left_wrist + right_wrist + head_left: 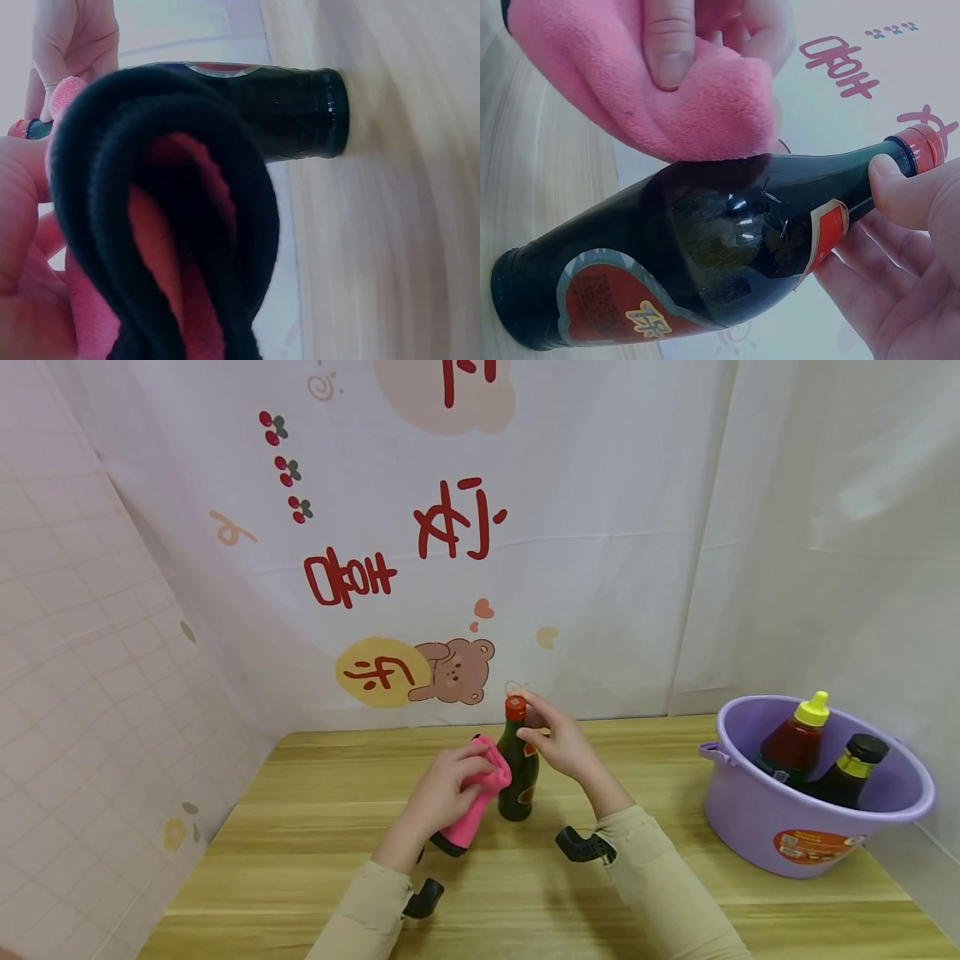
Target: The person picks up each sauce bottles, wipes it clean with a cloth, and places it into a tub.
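Observation:
A dark green glass bottle [517, 781] with a red cap [927, 147] and red labels stands upright on the wooden table. My right hand [558, 742] holds it by the neck, the thumb [900, 193] on one side and fingers behind. In my left hand [442, 789] is a folded pink cloth [697, 105] with black edging, pinched between thumb and fingers. The cloth touches the bottle's side around the shoulder in the right wrist view. Its black-edged folds [259, 225] cover much of the bottle [304, 112] in the left wrist view.
A purple bucket [750, 835] stands at the right of the table [315, 810]. Inside are a sauce bottle with a yellow nozzle [795, 739] and a dark bottle with a black cap [855, 768]. A printed white curtain [600, 527] hangs behind the table.

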The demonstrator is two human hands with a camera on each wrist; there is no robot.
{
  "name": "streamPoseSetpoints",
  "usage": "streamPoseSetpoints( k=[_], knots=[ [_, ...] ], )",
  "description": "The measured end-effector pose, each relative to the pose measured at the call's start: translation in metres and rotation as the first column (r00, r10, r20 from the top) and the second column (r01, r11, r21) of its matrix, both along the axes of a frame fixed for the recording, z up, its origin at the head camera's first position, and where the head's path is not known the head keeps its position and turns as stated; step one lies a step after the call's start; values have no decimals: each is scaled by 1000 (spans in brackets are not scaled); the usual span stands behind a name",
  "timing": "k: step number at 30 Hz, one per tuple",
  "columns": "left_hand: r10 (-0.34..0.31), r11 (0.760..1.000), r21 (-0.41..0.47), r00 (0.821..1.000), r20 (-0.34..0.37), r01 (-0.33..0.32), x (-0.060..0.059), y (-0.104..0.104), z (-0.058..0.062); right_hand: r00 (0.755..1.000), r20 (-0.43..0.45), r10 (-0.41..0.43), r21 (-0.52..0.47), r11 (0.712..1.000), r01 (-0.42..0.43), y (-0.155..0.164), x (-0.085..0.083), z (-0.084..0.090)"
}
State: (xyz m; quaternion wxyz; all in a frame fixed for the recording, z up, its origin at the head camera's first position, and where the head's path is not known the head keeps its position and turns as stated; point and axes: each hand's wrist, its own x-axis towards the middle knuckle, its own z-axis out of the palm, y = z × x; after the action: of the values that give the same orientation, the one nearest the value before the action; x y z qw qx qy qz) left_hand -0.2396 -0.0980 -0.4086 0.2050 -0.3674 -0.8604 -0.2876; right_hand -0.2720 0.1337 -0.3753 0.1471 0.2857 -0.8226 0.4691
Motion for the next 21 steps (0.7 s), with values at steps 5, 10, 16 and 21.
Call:
streamPoseSetpoints(
  k=[5,10,16,21],
  knots=[
    [-14,1000,-1,1000,-10,14,0,-1,-5,1000,-7,4,-5,1000,-4,0,-1,0],
    [-9,1000,11,1000,5,9,2,-2,-10,1000,-8,-2,-2,1000,2,0,-1,-1],
    [11,1000,13,999,42,-12,4,-2,-17,1000,2,-8,-1,1000,8,0,0,-1],
    [1,1000,-2,999,35,-1,3,-3,-23,1000,2,-13,2,1000,13,0,1,0]
  ],
)
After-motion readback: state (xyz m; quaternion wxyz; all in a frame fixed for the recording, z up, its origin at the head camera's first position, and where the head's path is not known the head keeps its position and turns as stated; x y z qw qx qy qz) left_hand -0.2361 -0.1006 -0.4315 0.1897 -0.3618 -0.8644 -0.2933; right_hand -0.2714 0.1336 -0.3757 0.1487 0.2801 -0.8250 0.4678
